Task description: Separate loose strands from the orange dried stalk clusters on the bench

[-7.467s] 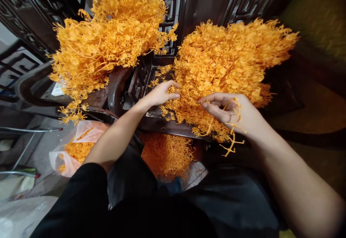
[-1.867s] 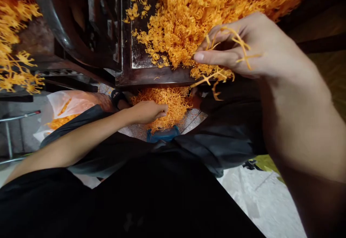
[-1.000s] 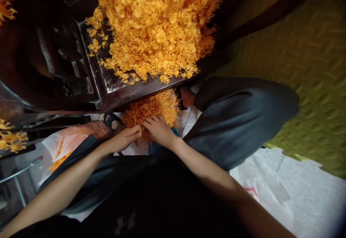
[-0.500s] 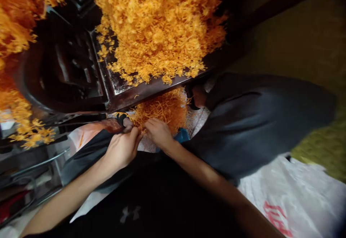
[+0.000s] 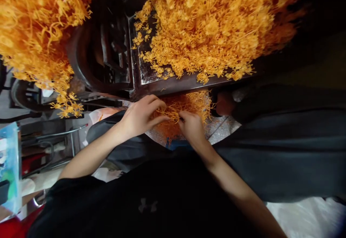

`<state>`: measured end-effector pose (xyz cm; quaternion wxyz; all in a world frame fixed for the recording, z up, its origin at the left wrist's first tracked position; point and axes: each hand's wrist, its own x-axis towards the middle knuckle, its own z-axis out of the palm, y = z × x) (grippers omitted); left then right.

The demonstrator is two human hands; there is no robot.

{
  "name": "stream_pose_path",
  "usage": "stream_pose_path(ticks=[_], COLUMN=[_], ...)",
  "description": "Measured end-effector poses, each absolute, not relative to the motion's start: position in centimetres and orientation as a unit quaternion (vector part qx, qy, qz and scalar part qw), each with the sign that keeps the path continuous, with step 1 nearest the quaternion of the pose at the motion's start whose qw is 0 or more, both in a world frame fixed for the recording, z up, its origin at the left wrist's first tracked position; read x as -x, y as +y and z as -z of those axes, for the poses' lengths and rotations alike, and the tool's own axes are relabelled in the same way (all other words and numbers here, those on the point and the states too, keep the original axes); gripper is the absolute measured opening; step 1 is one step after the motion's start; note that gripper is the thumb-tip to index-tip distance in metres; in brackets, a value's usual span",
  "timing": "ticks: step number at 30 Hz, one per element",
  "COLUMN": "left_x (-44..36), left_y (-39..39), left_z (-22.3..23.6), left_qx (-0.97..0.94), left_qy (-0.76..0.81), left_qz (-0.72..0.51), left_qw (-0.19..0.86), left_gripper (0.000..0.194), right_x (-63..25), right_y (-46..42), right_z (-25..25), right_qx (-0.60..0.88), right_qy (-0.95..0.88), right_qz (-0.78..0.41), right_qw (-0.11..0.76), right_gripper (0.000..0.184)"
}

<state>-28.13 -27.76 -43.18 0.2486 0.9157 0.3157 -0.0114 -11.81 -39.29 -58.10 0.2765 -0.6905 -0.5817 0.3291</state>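
Over my lap, my left hand (image 5: 144, 117) has its thumb and fingers apart in a C shape. Orange branching strands, apparently plastic, show between and just beyond its fingertips. My right hand (image 5: 191, 125) is closed, its thumb and forefinger pinching a small orange plastic sprig (image 5: 173, 115). Behind and below both hands lies a loose heap of thin orange strands (image 5: 197, 103), partly hidden by them. A bit of blue (image 5: 177, 144) shows under that heap; its shape is mostly hidden.
A large pile of orange flower-like pieces (image 5: 216, 29) covers the dark wooden seat (image 5: 151, 74) in front. Another orange pile (image 5: 40, 32) hangs over the curved wooden armrest (image 5: 82, 65) at left. White plastic sheeting (image 5: 308, 216) lies at lower right, a metal tube frame (image 5: 65, 131) at left.
My hands, close together before, are now apart, the left one opened. The orange sprig shows between them. The view has shifted, so the piles appear further right.
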Motion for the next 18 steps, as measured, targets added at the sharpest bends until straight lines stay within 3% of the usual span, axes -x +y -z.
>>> stream_pose_path(ticks=[6,11,14,18], left_x=[25.9,25.9,26.6,27.7], left_y=[-26.7,-26.1,-25.8,-24.8], left_z=[43.0,44.8,44.2,41.4], left_qx=[-0.972,-0.955,-0.934,-0.856], left_qy=[0.166,0.14,0.182,0.323], left_qz=[0.115,0.134,0.016,-0.239], left_qw=[0.124,0.223,0.307,0.326], left_gripper=[0.024,0.021,0.018,0.008], right_x=[12.2,12.2,12.0,12.1], right_y=[-39.5,-39.0,-39.0,-39.4], right_z=[57.0,56.0,56.3,58.1], right_qx=[0.669,0.663,0.684,0.736], right_qy=[-0.658,-0.681,-0.672,-0.617], right_qz=[-0.247,-0.214,-0.229,-0.279], right_qw=[0.244,0.226,0.168,0.007], right_gripper=[0.021,0.027,0.025,0.026])
